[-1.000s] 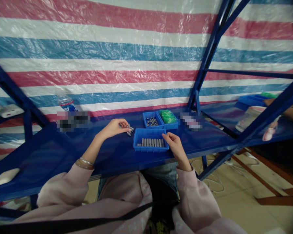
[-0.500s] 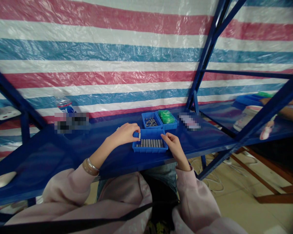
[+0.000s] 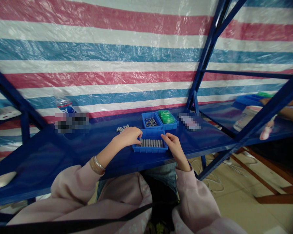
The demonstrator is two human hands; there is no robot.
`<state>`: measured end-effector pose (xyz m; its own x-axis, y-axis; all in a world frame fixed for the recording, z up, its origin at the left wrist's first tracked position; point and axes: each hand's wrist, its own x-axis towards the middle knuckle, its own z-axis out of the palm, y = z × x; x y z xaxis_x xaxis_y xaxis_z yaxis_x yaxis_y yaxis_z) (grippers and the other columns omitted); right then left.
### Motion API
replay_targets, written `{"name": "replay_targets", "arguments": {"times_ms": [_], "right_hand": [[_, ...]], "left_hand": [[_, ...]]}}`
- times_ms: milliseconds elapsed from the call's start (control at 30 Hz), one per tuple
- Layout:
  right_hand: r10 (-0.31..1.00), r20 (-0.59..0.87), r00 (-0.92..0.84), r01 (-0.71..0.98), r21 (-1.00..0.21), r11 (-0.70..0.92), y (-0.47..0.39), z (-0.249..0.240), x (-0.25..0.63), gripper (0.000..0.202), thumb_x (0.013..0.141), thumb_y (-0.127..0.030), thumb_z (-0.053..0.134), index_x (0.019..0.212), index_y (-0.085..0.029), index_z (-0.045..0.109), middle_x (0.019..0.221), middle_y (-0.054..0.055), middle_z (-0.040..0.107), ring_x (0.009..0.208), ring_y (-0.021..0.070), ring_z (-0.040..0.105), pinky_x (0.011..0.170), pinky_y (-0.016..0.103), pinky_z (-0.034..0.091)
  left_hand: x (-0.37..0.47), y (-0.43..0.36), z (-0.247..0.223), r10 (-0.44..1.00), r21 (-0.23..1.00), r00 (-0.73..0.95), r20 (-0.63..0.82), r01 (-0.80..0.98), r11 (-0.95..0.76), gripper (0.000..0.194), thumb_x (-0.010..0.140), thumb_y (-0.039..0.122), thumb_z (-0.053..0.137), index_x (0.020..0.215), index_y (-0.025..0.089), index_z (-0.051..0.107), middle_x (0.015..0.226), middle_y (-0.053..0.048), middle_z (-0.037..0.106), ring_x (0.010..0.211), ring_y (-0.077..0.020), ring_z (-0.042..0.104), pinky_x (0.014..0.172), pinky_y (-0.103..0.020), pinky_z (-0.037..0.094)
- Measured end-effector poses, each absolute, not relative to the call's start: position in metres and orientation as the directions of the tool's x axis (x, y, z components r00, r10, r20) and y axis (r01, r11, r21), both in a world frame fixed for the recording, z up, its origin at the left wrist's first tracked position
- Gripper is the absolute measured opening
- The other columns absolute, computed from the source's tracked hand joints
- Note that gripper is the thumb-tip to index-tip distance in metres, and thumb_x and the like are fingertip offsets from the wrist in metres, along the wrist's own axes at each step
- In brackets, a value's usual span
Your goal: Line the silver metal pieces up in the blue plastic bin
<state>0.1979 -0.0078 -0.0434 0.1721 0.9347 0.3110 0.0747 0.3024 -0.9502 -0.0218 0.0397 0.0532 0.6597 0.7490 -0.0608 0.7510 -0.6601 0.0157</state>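
A blue plastic bin (image 3: 150,150) sits near the table's front edge, with a row of short grey metal cylinders (image 3: 151,143) standing side by side in it. My left hand (image 3: 129,136) reaches over the bin's left end, thumb and fingertips pinched on a metal cylinder, mostly hidden, at the row's left end. On the bin's right wall, my right hand (image 3: 173,143) grips the rim between thumb and fingers. Several loose metal cylinders (image 3: 122,128) lie on the table just beyond my left hand.
Behind stand a blue bin of small metal parts (image 3: 151,122) and another with green plastic-wrapped items (image 3: 166,117). A bottle (image 3: 65,104) is at the back left, a white mouse-like object (image 3: 3,180) front left. Blue frame posts (image 3: 205,55) rise right; another person's arm (image 3: 289,113) shows beyond.
My left hand has moved right and down into the bin with the metal cylinder, uncovering the loose cylinders on the table. My right hand stays on the rim.
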Motion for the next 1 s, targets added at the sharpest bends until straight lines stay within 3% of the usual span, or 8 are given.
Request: {"name": "replay_targets", "arguments": {"times_ms": [200,400,533,800,1000], "right_hand": [[0.933,0.315,0.174,0.079,-0.949,0.305,-0.0074,-0.0432,0.1982,0.046,0.079,-0.044,0.063,0.055,-0.022,0.031,0.054,-0.008,0.023,0.051,0.0092,0.021,0.05,0.027,0.017],[0.934,0.313,0.172,0.081,-0.949,0.303,-0.0079,-0.0436,0.1986,0.046,0.08,-0.043,0.063,0.056,-0.022,0.03,0.054,-0.008,0.022,0.051,0.0093,0.021,0.05,0.026,0.017],[0.933,0.318,0.17,0.079,-0.948,0.308,-0.0083,-0.0436,0.1982,0.046,0.081,-0.043,0.062,0.056,-0.022,0.03,0.055,-0.007,0.022,0.051,0.0092,0.021,0.05,0.026,0.017],[0.931,0.318,0.181,0.095,-0.947,0.306,-0.01,-0.0404,0.1969,0.049,0.079,-0.048,0.063,0.055,-0.022,0.029,0.053,-0.007,0.022,0.05,0.0092,0.021,0.049,0.026,0.018],[0.928,0.323,0.187,0.099,-0.946,0.309,-0.01,-0.039,0.1974,0.049,0.077,-0.049,0.064,0.055,-0.022,0.03,0.053,-0.008,0.022,0.05,0.0092,0.021,0.049,0.026,0.019]], "left_hand": [[-0.0238,0.0404,0.0565,0.706,0.065,0.7,-0.107,0.714,-0.697,0.02,0.072,0.034,0.07,0.087,0.022,0.068,0.088,0.0,0.071,0.08,-0.0179,0.066,0.063,-0.022,0.041],[-0.0256,0.0399,0.0587,0.713,0.235,0.668,-0.211,0.743,-0.627,0.016,0.076,0.027,0.064,0.089,0.02,0.065,0.093,0.001,0.07,0.042,-0.0046,0.055,0.051,-0.02,0.04],[-0.0258,0.0408,0.0579,0.717,0.317,0.653,-0.242,0.752,-0.578,0.021,0.074,0.021,0.061,0.095,0.02,0.064,0.101,0.0,0.068,0.042,-0.0045,0.057,0.048,-0.019,0.042],[-0.0238,0.0383,0.0601,0.731,0.294,0.64,-0.235,0.764,-0.574,0.026,0.075,0.021,0.06,0.101,0.02,0.063,0.102,-0.001,0.069,0.041,-0.0057,0.058,0.048,-0.02,0.042],[-0.0255,0.0356,0.0597,0.725,0.299,0.667,-0.172,0.737,-0.607,0.019,0.084,0.027,0.052,0.095,0.021,0.065,0.085,0.001,0.073,0.042,-0.0072,0.058,0.054,-0.02,0.043]]}}
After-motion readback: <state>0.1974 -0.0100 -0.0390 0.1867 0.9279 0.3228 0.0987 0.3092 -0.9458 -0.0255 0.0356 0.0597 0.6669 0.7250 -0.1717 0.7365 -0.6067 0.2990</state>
